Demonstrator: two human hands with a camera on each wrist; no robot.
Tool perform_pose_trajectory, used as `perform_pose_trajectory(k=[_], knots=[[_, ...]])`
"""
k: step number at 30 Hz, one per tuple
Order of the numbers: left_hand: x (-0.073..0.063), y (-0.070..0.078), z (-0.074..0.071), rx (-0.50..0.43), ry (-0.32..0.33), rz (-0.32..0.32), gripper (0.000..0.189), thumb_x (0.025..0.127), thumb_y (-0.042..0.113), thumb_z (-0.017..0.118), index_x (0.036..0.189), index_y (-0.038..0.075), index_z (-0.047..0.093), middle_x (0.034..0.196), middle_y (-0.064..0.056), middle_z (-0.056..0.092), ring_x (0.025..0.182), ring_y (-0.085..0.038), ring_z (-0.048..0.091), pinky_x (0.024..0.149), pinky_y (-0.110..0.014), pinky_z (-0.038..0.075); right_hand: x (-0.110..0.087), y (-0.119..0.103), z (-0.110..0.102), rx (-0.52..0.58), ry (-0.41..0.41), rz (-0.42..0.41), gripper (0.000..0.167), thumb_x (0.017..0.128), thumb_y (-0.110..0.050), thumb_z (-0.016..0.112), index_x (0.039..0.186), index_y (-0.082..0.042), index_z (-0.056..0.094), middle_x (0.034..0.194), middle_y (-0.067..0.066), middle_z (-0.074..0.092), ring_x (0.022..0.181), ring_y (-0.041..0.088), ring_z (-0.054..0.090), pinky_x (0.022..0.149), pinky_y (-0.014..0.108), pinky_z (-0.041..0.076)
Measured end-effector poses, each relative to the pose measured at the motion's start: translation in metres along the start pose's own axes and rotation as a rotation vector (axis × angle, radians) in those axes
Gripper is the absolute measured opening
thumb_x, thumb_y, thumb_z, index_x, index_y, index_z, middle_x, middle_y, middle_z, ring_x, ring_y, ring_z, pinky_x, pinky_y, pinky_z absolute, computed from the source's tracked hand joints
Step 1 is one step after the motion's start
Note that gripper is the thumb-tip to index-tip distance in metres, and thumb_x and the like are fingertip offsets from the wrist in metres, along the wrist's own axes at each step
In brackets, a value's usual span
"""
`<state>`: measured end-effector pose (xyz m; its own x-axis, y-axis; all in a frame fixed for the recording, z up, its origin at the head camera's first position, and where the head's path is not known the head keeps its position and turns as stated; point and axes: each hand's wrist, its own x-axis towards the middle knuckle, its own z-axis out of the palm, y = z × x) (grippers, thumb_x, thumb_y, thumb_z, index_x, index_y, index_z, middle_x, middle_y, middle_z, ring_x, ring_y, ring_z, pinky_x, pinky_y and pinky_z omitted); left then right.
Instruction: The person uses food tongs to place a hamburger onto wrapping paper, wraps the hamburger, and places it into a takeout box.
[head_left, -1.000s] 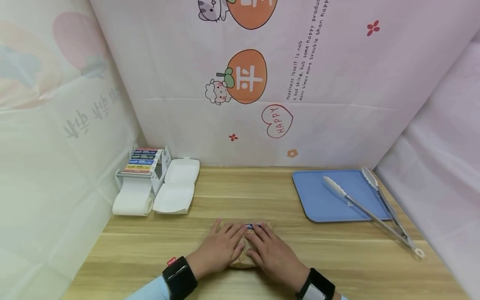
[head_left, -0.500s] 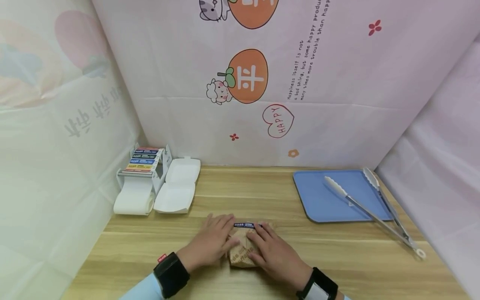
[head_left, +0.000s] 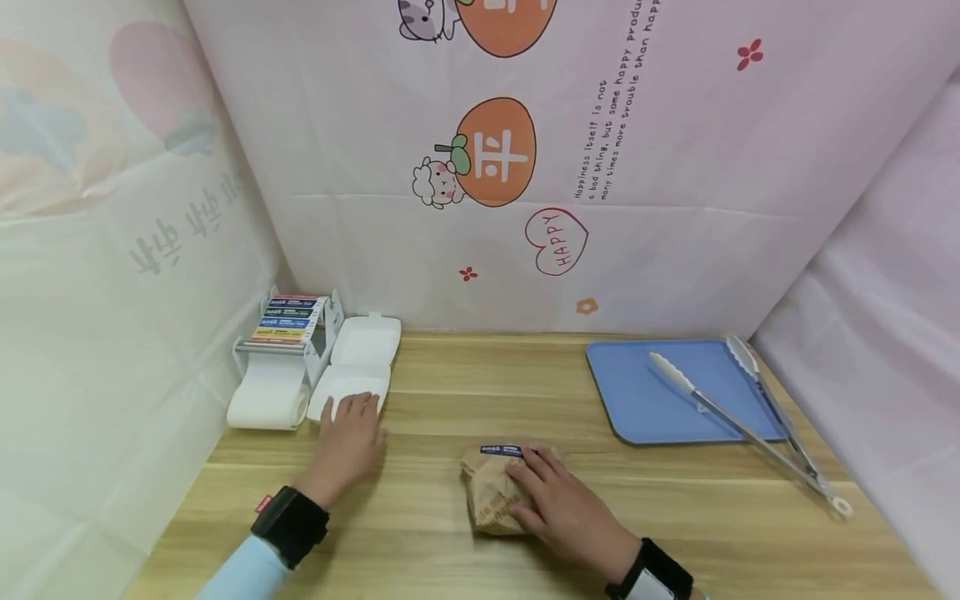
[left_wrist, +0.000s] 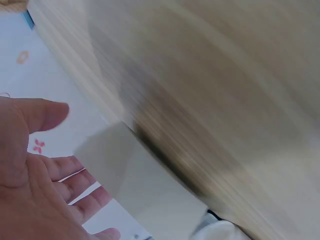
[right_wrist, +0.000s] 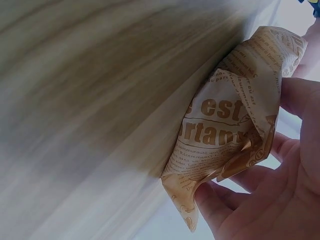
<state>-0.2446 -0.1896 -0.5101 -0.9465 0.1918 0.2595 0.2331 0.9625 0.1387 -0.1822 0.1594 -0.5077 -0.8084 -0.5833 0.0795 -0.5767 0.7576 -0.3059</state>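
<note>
A brown printed paper-wrapped package (head_left: pixel 493 496) lies on the table with a dark blue label (head_left: pixel 501 451) across its far edge. My right hand (head_left: pixel 573 512) holds its right side, and the right wrist view shows the thumb and fingers at opposite sides of the printed paper (right_wrist: pixel 220 120). Farther left, my left hand (head_left: pixel 348 446) reaches over the front part of an open white clamshell box (head_left: pixel 366 342). Its fingers (left_wrist: pixel 90 202) are spread and hold nothing; whether they touch the box wall (left_wrist: pixel 145 185) I cannot tell.
Left of the box stands a white label dispenser (head_left: pixel 281 333) with coloured labels and a hanging white strip (head_left: pixel 266 400). At the right lies a blue tray (head_left: pixel 637 408), with metal tongs (head_left: pixel 720 412) resting across it. Printed cloth walls (head_left: pixel 360 258) enclose the table.
My left hand has left the package and moved left and forward to the white box. The right hand has stayed on the package, which has shifted and turned slightly to the right.
</note>
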Motion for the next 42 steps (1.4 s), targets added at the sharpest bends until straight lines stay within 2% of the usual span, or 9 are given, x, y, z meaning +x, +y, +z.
perform_pose_trajectory(k=[5, 9, 15, 23, 31, 33, 36, 39, 42], knots=[[0.000, -0.009, -0.002, 0.081, -0.014, 0.008, 0.028, 0.095, 0.003, 0.059, 0.122, -0.003, 0.063, 0.118, -0.019, 0.065, 0.116, -0.040, 0.055, 0.111, -0.072, 0.027, -0.006, 0.005, -0.004, 0.010, 0.007, 0.001, 0.052, 0.104, -0.040, 0.056, 0.145, -0.008, 0.053, 0.153, 0.025, 0.044, 0.144, 0.045, 0.036, 0.113, 0.057, 0.038], [-0.001, -0.011, -0.001, 0.095, -0.059, 0.011, 0.029, 0.088, -0.008, 0.058, 0.113, 0.003, 0.068, 0.108, -0.014, 0.069, 0.107, -0.036, 0.060, 0.113, -0.072, 0.024, -0.010, 0.007, -0.007, 0.026, 0.012, 0.001, 0.053, 0.104, -0.040, 0.056, 0.144, -0.007, 0.053, 0.152, 0.025, 0.044, 0.143, 0.045, 0.037, 0.113, 0.057, 0.038], [-0.002, -0.008, 0.002, 0.089, -0.068, 0.042, 0.027, 0.089, -0.009, 0.060, 0.106, 0.009, 0.071, 0.098, -0.009, 0.072, 0.095, -0.032, 0.063, 0.114, -0.071, 0.022, -0.017, 0.013, -0.008, 0.033, 0.020, 0.026, 0.054, 0.103, -0.040, 0.058, 0.144, -0.007, 0.053, 0.152, 0.024, 0.044, 0.143, 0.046, 0.036, 0.112, 0.058, 0.039], [-0.010, 0.013, -0.002, 0.092, -0.082, 0.088, 0.021, 0.088, -0.003, 0.068, 0.099, 0.013, 0.073, 0.093, -0.005, 0.074, 0.088, -0.027, 0.065, 0.112, -0.067, 0.029, -0.023, 0.021, -0.009, 0.029, 0.022, 0.036, 0.054, 0.102, -0.040, 0.059, 0.145, -0.008, 0.053, 0.154, 0.023, 0.043, 0.144, 0.045, 0.035, 0.112, 0.057, 0.038], [-0.024, 0.040, -0.001, 0.095, -0.059, 0.200, 0.018, 0.086, -0.001, 0.073, 0.097, 0.013, 0.072, 0.090, -0.003, 0.073, 0.088, -0.025, 0.066, 0.111, -0.061, 0.035, -0.028, 0.025, -0.013, 0.030, 0.039, 0.043, 0.053, 0.101, -0.040, 0.061, 0.144, -0.009, 0.054, 0.153, 0.023, 0.044, 0.143, 0.046, 0.037, 0.112, 0.058, 0.039], [-0.027, 0.047, 0.000, 0.094, -0.060, 0.229, 0.019, 0.085, -0.002, 0.073, 0.097, 0.012, 0.071, 0.090, -0.003, 0.073, 0.086, -0.024, 0.066, 0.106, -0.055, 0.043, -0.029, 0.025, -0.014, 0.029, 0.042, 0.049, 0.053, 0.101, -0.039, 0.061, 0.143, -0.009, 0.055, 0.153, 0.023, 0.045, 0.143, 0.046, 0.038, 0.112, 0.058, 0.039], [-0.031, 0.059, 0.002, 0.076, -0.075, 0.278, 0.018, 0.085, -0.001, 0.073, 0.098, 0.010, 0.071, 0.087, -0.003, 0.071, 0.081, -0.020, 0.065, 0.085, -0.041, 0.055, -0.031, 0.027, -0.016, 0.045, 0.033, 0.060, 0.052, 0.101, -0.039, 0.061, 0.144, -0.009, 0.054, 0.153, 0.022, 0.044, 0.143, 0.045, 0.037, 0.112, 0.058, 0.039], [-0.036, 0.071, 0.003, 0.057, -0.094, 0.329, 0.018, 0.085, -0.002, 0.073, 0.099, 0.009, 0.070, 0.085, -0.002, 0.070, 0.076, -0.017, 0.063, 0.064, -0.031, 0.054, -0.032, 0.029, -0.017, 0.059, 0.027, 0.062, 0.053, 0.101, -0.040, 0.060, 0.144, -0.009, 0.054, 0.153, 0.021, 0.044, 0.143, 0.045, 0.037, 0.111, 0.059, 0.038], [-0.042, 0.082, 0.001, 0.047, -0.097, 0.371, 0.024, 0.081, -0.005, 0.074, 0.100, 0.008, 0.070, 0.086, -0.002, 0.070, 0.076, -0.016, 0.062, 0.062, -0.028, 0.054, -0.034, 0.032, -0.017, 0.064, 0.028, 0.063, 0.053, 0.102, -0.041, 0.060, 0.144, -0.009, 0.054, 0.153, 0.021, 0.044, 0.143, 0.046, 0.037, 0.111, 0.059, 0.038]])
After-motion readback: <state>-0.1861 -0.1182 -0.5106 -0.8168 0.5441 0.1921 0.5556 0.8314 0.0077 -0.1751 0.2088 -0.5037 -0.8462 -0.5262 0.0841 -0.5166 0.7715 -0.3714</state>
